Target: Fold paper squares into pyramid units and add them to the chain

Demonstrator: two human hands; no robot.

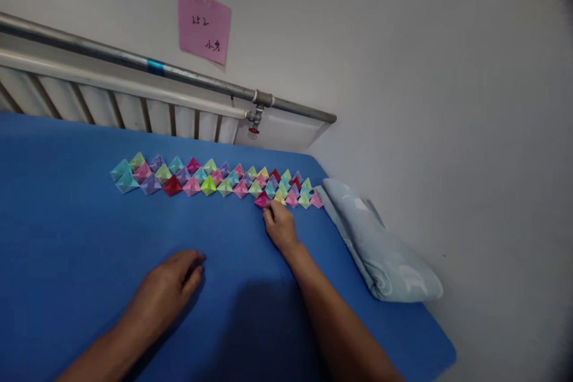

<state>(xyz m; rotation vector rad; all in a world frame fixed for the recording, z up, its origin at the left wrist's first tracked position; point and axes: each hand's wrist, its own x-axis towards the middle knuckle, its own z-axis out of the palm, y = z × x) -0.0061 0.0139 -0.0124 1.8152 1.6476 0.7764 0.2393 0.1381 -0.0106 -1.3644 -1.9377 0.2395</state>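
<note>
Rows of folded paper diamonds (208, 185) in pink, green, purple, teal, yellow and red run across the blue surface (134, 239). My right hand (280, 225) is at the front row toward the right, its fingers closed at the edge of a magenta folded paper diamond (261, 199). Part of a yellow diamond (280, 196) shows just behind those fingers. Closer to me and to the left, my left hand (168, 283) rests low over the blue surface. Its fingers are loosely curled and the thumb is apart from them, with nothing visible between.
A folded light blue blanket (380, 245) lies at the right edge, against the wall. Behind the surface are a white radiator (129, 107), a metal pipe (197, 79) and a valve with a red handle (254, 130). A pink handwritten note (204, 24) hangs above.
</note>
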